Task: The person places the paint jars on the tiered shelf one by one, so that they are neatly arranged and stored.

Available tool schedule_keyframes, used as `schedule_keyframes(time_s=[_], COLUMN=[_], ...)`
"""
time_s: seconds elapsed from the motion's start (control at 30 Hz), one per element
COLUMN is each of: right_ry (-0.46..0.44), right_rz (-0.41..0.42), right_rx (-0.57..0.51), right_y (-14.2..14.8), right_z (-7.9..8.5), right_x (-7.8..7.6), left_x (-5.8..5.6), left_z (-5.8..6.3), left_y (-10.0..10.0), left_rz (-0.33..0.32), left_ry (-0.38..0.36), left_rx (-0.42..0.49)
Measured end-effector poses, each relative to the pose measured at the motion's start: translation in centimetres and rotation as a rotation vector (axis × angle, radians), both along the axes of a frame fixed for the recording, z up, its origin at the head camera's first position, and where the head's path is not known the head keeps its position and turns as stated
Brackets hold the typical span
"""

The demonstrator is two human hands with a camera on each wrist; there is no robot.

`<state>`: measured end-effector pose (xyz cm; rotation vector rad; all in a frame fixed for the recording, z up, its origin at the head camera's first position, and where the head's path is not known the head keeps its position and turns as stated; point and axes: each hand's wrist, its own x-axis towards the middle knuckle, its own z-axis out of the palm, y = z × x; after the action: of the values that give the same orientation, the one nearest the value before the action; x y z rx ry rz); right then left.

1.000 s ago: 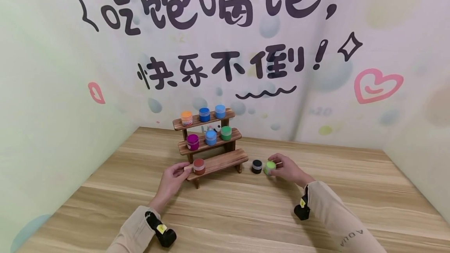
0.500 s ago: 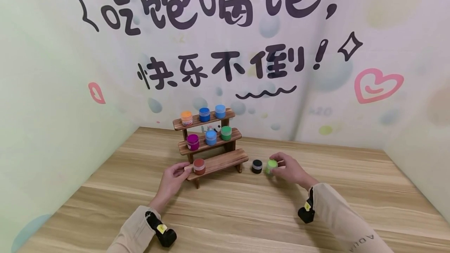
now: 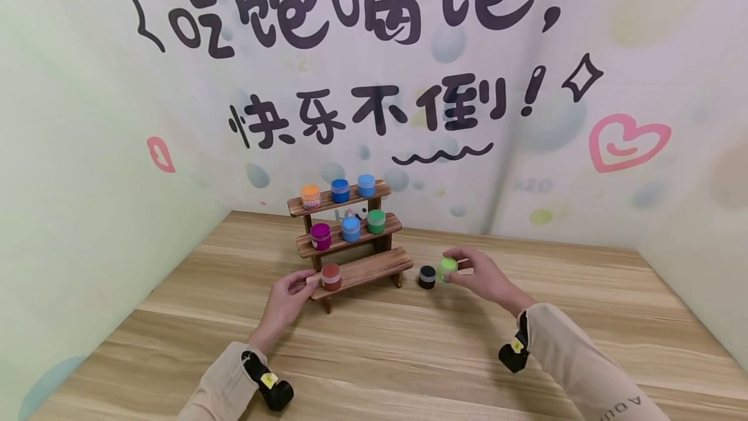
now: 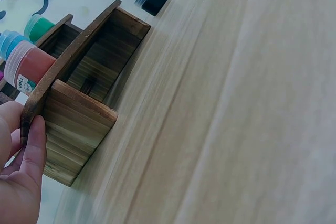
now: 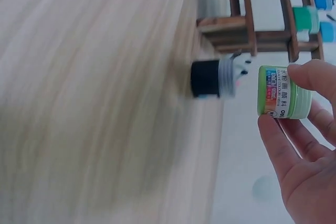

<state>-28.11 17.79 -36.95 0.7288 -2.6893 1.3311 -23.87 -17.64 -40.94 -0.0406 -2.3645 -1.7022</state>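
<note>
My right hand [image 3: 484,279] grips a light green paint jar [image 5: 276,94] between thumb and fingers, raised off the table beside a black paint jar [image 3: 427,277]. At the left, my left hand [image 3: 284,304] pinches the near left end of the lowest step of a three-tier wooden stand [image 3: 374,266]. A red-brown paint jar [image 3: 331,277] stands on that step, close to my left fingers. In the left wrist view, the thumb and fingers lie on either side of the step board [image 4: 79,51].
Orange [image 3: 310,197], dark blue [image 3: 339,191] and light blue [image 3: 365,185] jars occupy the top step. Purple [image 3: 320,237], blue [image 3: 350,229] and green [image 3: 376,221] jars stand on the middle one. A printed cloth [image 3: 374,109] hangs behind the wooden table [image 3: 380,356].
My right hand has picked the light green jar up off the table, shifting slightly right and then up and left. My left hand and the stand have stayed put.
</note>
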Motion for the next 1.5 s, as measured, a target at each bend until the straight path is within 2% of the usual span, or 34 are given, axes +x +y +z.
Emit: schedule_keyframes(time_s=[0.37, 0.67, 0.9, 1.1, 1.5], right_ry=[0.006, -0.009, 0.001, -0.041, -0.037], right_rz=[0.111, 0.198, 0.188, 0.171, 0.140], right_rx=[-0.008, -0.031, -0.014, -0.038, -0.013], right_y=[-4.3, -8.4, -11.2, -13.0, -13.7], right_z=[0.9, 0.7, 1.0, 1.5, 0.5], right_x=[0.6, 0.7, 0.3, -0.1, -1.1], left_x=[0.0, 0.0, 0.0, -0.2, -0.3], left_z=[-0.1, -0.1, -0.1, 0.0, -0.1], left_y=[-0.2, -0.2, -0.1, -0.1, -0.1], left_rz=[-0.004, 0.000, 0.000, -0.008, -0.007], left_ry=[-0.003, 0.001, 0.004, 0.006, 0.001], left_rx=[0.001, 0.005, 0.012, 0.022, 0.029])
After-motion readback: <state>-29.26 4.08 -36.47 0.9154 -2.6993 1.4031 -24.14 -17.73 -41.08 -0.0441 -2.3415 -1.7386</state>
